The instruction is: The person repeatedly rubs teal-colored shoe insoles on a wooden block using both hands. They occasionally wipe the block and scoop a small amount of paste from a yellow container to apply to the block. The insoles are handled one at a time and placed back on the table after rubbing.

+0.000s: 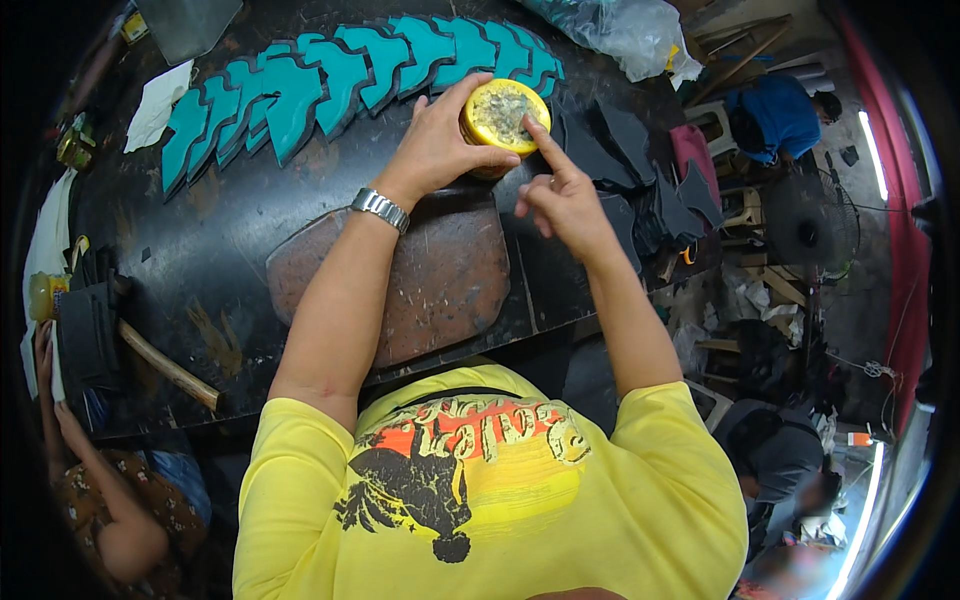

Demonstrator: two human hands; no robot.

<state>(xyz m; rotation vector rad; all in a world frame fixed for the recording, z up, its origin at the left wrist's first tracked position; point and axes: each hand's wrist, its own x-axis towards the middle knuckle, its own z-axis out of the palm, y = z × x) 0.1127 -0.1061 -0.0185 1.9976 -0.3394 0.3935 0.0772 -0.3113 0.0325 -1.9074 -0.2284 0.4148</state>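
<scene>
My left hand (pixel 437 148) is wrapped round a round jar (pixel 488 103) with a worn, stained yellow lid, thumb and fingers on opposite sides. The jar is over the far middle of the dark worktable (pixel 190 260). From the right, my right hand (pixel 572 205) reaches in, its index finger stretched out with the tip on the lid; the other fingers are loosely curled and hold nothing. Just beyond the jar, overlapping teal cut-out pieces (pixel 290 100) lie in a curved row. A brown scuffed board (pixel 430 285) lies on the table below my hands.
Black cut pieces (pixel 650 205) are heaped at right. A clear plastic bag (pixel 610 35) lies at the far edge, a wooden stick (pixel 170 365) at left. Another person's arms (pixel 100 470) rest at the left edge. Two more people (pixel 770 120) are at the right, near a fan (pixel 805 230).
</scene>
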